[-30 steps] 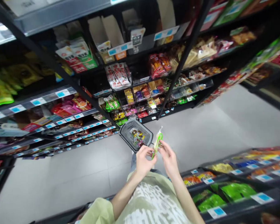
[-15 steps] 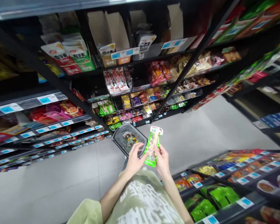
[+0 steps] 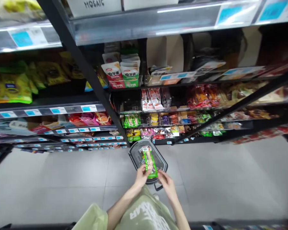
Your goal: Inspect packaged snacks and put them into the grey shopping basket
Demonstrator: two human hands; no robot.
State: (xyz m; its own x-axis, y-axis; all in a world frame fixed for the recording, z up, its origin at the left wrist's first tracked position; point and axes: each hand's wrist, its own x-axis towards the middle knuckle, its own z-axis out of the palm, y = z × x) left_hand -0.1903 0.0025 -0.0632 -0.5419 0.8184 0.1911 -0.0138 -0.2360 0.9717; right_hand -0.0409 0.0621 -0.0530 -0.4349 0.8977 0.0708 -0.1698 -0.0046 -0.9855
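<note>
My left hand (image 3: 141,176) is closed on the lower left edge of a green-edged clear snack packet (image 3: 148,159), with pale food showing through its window. The packet is above a dark grey shopping basket (image 3: 133,152) and hides much of its inside. Beside the packet's lower right corner is my right hand (image 3: 166,183), its thumb and fingers slightly apart. Whether its fingertips touch the packet's edge I cannot make out. The basket's handle (image 3: 159,187) shows below, between my hands.
Store shelves with snack bags (image 3: 131,120) and red and green pouches (image 3: 122,75) stand ahead. A dark shelf post (image 3: 93,73) slants down towards the basket. Grey tiled floor (image 3: 81,175) lies around me, and another shelf edge (image 3: 207,227) runs along the bottom.
My view has turned, so the shelf now faces me squarely. The packet has moved from beside the basket to above it. My left hand now grips the packet, while my right hand has loosened from it.
</note>
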